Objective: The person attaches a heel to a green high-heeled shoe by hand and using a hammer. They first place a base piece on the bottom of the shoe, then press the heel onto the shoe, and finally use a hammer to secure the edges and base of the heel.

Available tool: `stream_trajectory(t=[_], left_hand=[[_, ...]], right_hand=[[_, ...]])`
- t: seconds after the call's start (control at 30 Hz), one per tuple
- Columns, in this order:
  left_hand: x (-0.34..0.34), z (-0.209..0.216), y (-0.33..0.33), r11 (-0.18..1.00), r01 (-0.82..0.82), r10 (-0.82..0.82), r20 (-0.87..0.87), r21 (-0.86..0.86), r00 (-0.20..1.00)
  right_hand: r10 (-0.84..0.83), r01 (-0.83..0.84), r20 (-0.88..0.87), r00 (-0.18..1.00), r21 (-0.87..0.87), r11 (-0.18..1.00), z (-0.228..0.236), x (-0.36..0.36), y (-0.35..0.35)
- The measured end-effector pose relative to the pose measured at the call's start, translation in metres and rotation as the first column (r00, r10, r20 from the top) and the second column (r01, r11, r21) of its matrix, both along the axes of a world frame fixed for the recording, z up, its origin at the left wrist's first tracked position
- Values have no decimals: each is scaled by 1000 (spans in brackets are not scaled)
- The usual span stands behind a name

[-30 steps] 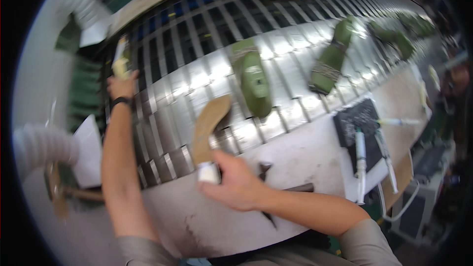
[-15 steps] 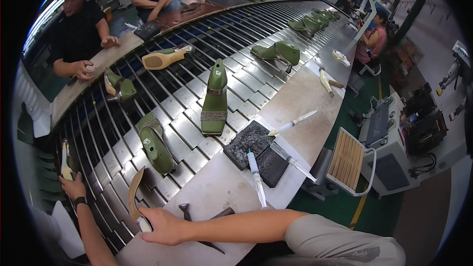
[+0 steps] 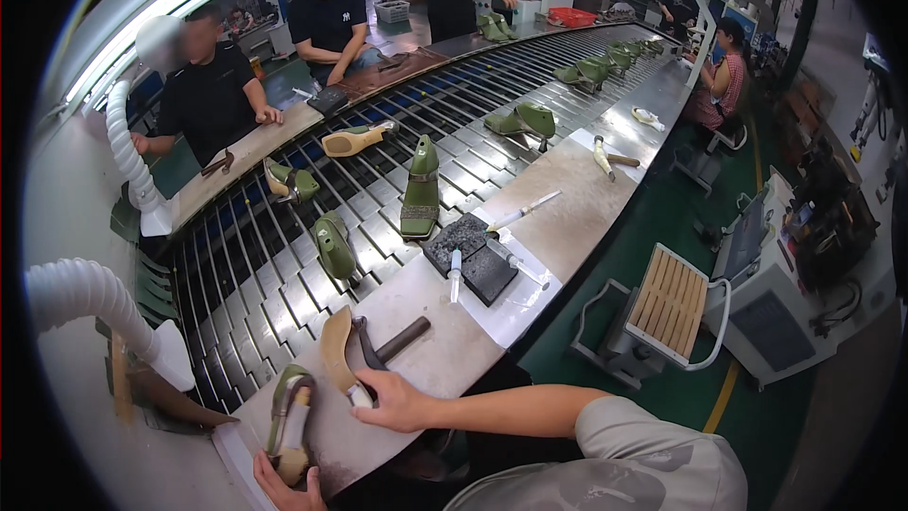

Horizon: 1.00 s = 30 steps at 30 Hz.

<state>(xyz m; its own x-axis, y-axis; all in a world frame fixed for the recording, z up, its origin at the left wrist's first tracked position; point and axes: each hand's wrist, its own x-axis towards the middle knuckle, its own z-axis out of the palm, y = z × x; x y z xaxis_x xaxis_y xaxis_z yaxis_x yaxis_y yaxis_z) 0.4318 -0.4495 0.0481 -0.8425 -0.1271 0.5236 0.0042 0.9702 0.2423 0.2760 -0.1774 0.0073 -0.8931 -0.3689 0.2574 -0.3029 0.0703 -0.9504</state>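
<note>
My left hand (image 3: pixel 284 486), low in the picture, grips a green shoe on a last (image 3: pixel 291 407); its pale underside is partly in view. Just to the right, my right hand (image 3: pixel 395 401) is closed around the pale heel end of a tan shoe sole (image 3: pixel 338 348). The sole's long flat part points away from me, over the worktop (image 3: pixel 445 322). A hammer (image 3: pixel 403 341) with a dark handle lies on that worktop, close beside the sole and beyond my right hand. The shoe and the sole are apart from each other.
Several green shoes, one of them upright (image 3: pixel 420 191), stand or lie on the roller conveyor (image 3: pixel 255 274). Syringes (image 3: pixel 515 263) lie around a dark block (image 3: pixel 461 243) on the worktop. White hoses (image 3: pixel 90 298) hang at the left. Other people sit or stand beyond the conveyor.
My left hand has brought the green shoe from the conveyor's left side to the worktop. My right hand, still holding the sole, has shifted right. The head view has tilted up.
</note>
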Motion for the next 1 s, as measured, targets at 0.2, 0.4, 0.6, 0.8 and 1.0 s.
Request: stream_trajectory(t=[0.2, 0.4, 0.6, 0.8, 1.0], left_hand=[[31, -52, -36, 726, -93, -8, 144, 681, 990], [17, 28, 15, 959, 136, -65, -273, 248, 960], [1, -15, 47, 908, 419, -412, -223, -17, 883], [12, -58, 50, 941, 339, -333, -164, 10, 928], [13, -59, 51, 950, 311, -302, -141, 43, 943]], right_hand=[[-207, 229, -203, 957, 91, 969, 1, -5, 38], [-243, 393, -492, 836, 229, 890, 2, -11, 32], [342, 248, -466, 816, 817, 521, 58, -13, 18], [211, -34, -332, 920, 466, 884, 54, -30, -9], [-125, 127, 91, 988, -8, 992, 3, -24, -27]])
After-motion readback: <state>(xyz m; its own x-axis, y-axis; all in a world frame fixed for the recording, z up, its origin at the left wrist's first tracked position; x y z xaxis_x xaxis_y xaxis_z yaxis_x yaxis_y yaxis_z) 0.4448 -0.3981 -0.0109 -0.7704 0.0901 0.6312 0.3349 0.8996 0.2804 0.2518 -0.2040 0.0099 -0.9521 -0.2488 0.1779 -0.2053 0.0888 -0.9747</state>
